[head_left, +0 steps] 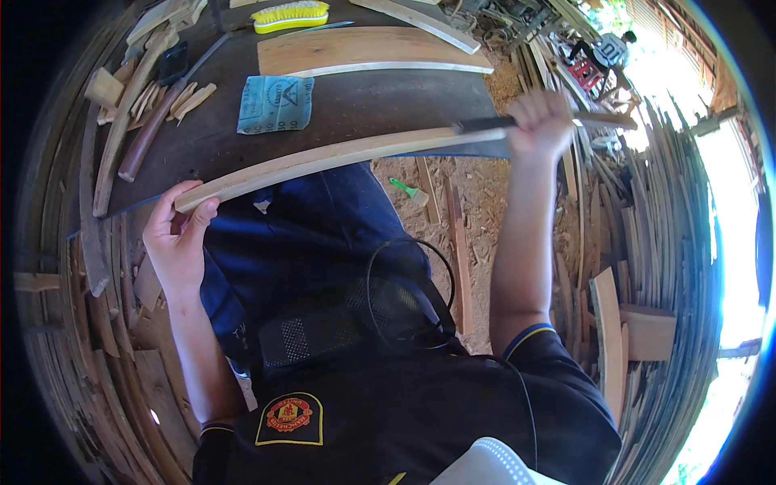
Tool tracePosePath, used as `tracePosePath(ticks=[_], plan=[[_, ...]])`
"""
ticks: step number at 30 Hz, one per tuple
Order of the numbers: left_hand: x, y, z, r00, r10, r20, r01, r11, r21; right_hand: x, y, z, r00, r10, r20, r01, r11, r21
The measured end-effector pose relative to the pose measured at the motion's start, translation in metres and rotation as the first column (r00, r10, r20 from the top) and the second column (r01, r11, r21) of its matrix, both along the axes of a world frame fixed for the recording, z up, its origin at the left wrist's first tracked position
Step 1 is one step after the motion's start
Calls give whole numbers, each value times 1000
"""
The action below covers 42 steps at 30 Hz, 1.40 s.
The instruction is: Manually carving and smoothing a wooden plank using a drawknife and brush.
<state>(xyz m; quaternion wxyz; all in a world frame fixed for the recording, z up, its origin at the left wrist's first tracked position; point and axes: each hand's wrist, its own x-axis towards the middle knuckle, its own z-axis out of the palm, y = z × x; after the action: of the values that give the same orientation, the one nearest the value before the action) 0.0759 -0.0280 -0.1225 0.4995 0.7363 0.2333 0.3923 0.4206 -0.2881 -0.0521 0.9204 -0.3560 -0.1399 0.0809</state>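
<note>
Pinching one end of the wood strip [323, 157] in left fingers [199, 221], maybe to keep it steady by the table [364, 105]. Gripping a dark tool [487, 124] in right fingers [535, 113], near the other end.

The blue sheet [275, 104], red badge [289, 414] and distant grey shirt [611, 51] bear print.

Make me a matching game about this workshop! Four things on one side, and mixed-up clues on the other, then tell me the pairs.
Things:
1. Scrubbing brush
2. Printed sheet
3. Paintbrush
4. Wooden strip

Clues:
A. One end is in the left hand
B. Bright yellow
C. Down on the ground
D. Blue

Pairs: 1-B, 2-D, 3-C, 4-A
</note>
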Motion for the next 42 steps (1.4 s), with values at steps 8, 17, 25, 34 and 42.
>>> tracePosePath(ticks=[8,17,25,34,42], plan=[[-5,-2,0,999,32,28,-30,998,-64,14,-20,3,997,53,48,-53,999,-11],[-3,-2,-2,997,74,26,-72,996,-59,1,-2,14,986,-20,167,20,1000,5],[0,4,10,997,-76,-5,75,996,-57,60,-49,-4,962,249,114,-261,959,112],[14,-19,5,974,-226,-35,220,969,-110,0,5,5,949,257,181,-259,966,-14],[-3,-1,9,971,-220,-92,217,975,-45,11,-36,28,907,320,274,-337,941,17]])
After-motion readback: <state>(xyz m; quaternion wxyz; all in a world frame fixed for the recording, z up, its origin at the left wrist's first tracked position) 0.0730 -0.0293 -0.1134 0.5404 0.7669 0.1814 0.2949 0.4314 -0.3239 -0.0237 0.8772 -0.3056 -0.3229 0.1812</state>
